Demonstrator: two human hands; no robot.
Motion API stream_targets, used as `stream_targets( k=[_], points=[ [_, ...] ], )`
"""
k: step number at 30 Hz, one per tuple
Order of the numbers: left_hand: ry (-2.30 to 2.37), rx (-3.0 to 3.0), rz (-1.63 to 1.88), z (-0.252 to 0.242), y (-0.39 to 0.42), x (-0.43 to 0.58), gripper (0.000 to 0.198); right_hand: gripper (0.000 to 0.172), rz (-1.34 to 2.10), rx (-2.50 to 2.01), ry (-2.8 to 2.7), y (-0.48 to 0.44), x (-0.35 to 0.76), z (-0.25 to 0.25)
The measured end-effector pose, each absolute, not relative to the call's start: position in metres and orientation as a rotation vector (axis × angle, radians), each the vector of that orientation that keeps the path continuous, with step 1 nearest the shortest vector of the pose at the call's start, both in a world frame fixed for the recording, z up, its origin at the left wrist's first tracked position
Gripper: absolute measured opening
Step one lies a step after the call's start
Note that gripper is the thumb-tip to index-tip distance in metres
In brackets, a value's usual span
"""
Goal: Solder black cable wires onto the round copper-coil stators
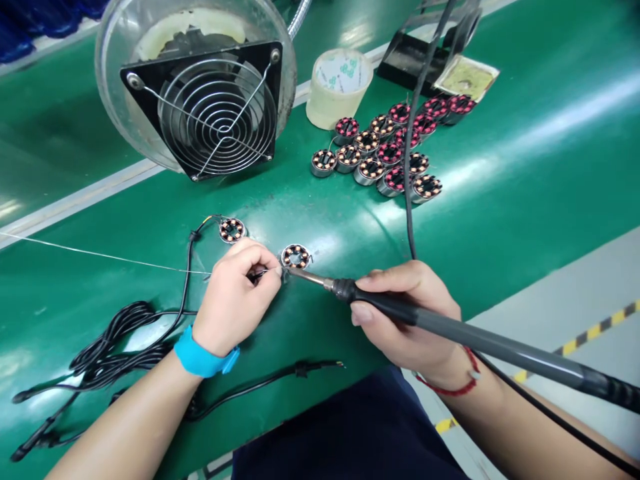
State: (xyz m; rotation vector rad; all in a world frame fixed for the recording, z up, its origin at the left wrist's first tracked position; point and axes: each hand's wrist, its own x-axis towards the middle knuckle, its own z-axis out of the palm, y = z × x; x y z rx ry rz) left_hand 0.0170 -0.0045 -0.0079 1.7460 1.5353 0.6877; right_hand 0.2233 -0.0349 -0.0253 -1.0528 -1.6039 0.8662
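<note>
My right hand (407,313) is closed around a grey soldering iron (465,330), held like a pen. Its metal tip reaches left to a small round coil part (295,256) lying on the green bench (500,200). My left hand (237,293) is pinched shut on a thin solder wire (100,254) and the end of a black cable, right beside the iron's tip. A blue wrist strap (203,357) circles my left wrist. A second round coil part (232,230), joined to a black cable, lies just above my left hand.
A fume fan (215,110) with a wire grille stands at the back. Beside it sit a tape roll (339,87), several round coil parts (390,150) in a cluster, and a black iron stand (420,57). Coiled black cables (115,347) lie at the left.
</note>
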Motion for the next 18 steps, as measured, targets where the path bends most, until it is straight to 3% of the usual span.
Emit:
stream_targets(
  k=[9, 18],
  points=[
    [1.521, 1.757, 0.68, -0.008, -0.005, 0.016, 0.016, 0.024, 0.698, -1.047, -1.721, -0.025, 0.223, -0.015],
    [1.515, 1.763, 0.694, -0.008, -0.005, 0.016, 0.015, 0.03, 0.867, -0.962, -2.204, 0.018, 0.209, 0.0]
  ],
)
